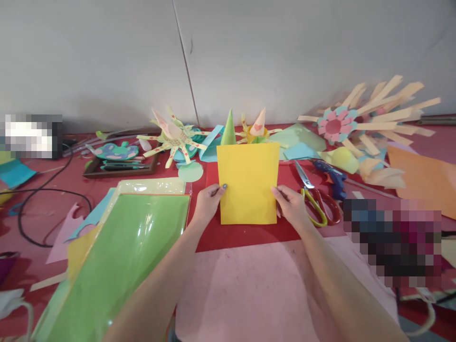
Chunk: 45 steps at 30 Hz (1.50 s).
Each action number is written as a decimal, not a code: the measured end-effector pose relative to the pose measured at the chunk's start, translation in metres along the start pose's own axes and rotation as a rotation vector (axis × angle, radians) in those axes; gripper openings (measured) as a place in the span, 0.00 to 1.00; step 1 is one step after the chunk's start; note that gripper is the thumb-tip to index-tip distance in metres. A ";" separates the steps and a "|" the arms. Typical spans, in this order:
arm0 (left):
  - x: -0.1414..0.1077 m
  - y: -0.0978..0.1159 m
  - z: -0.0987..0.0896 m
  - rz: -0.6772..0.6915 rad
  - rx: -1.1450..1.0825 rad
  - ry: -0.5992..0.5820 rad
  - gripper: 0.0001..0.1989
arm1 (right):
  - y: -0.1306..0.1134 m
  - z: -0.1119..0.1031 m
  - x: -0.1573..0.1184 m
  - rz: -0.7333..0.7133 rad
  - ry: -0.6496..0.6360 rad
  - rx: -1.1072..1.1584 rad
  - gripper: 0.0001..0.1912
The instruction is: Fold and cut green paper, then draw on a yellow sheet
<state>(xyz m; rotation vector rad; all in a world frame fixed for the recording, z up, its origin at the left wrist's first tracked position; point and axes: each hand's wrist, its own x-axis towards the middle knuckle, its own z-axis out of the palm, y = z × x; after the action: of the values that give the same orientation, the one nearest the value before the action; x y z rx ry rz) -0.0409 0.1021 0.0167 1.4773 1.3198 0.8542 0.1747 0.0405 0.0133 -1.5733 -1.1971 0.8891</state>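
Observation:
A flat yellow sheet of paper (248, 183) stands upright before me, held by its two side edges. My left hand (209, 203) pinches the left edge between thumb and fingers. On the opposite edge, my right hand (290, 204) has the same kind of pinch, its thumb on the front face. Behind the sheet rises a green paper cone (229, 128), its lower part hidden. Scissors with yellow and red handles (314, 192) lie just right of my right hand. Red paper (245, 237) lies below the sheet.
At left lies a plastic-wrapped pack of green paper (131, 247). Farther back are a brown tray with pens (121, 166), paper-strip figures (173, 135) and a paper flower (335, 126). A blue glue gun (333, 178) lies beyond the scissors. A black cable (26, 228) loops at far left.

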 end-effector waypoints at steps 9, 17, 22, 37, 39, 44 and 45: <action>-0.002 0.002 0.001 0.017 0.034 0.016 0.20 | -0.004 -0.001 -0.002 0.010 -0.005 0.022 0.18; -0.006 0.005 0.002 -0.039 -0.131 -0.133 0.16 | -0.004 -0.009 -0.003 -0.162 0.170 -0.229 0.22; -0.012 0.010 0.008 -0.191 -0.239 -0.303 0.17 | -0.008 -0.007 -0.002 -0.102 0.191 -0.131 0.21; -0.018 0.009 0.013 -0.173 -0.248 -0.211 0.19 | -0.009 0.006 -0.007 -0.130 0.223 -0.302 0.20; -0.018 0.009 0.015 -0.169 -0.258 -0.206 0.19 | -0.008 0.004 -0.007 -0.109 0.205 -0.278 0.20; -0.018 0.007 0.015 -0.173 -0.163 -0.165 0.18 | -0.008 0.003 -0.005 -0.032 0.090 -0.173 0.17; -0.018 0.007 0.015 -0.175 -0.145 -0.167 0.17 | -0.008 0.004 -0.005 -0.028 0.082 -0.160 0.16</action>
<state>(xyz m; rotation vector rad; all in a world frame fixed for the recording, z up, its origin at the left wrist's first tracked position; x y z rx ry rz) -0.0276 0.0817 0.0200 1.2709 1.2167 0.6834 0.1673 0.0377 0.0193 -1.6994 -1.2536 0.7191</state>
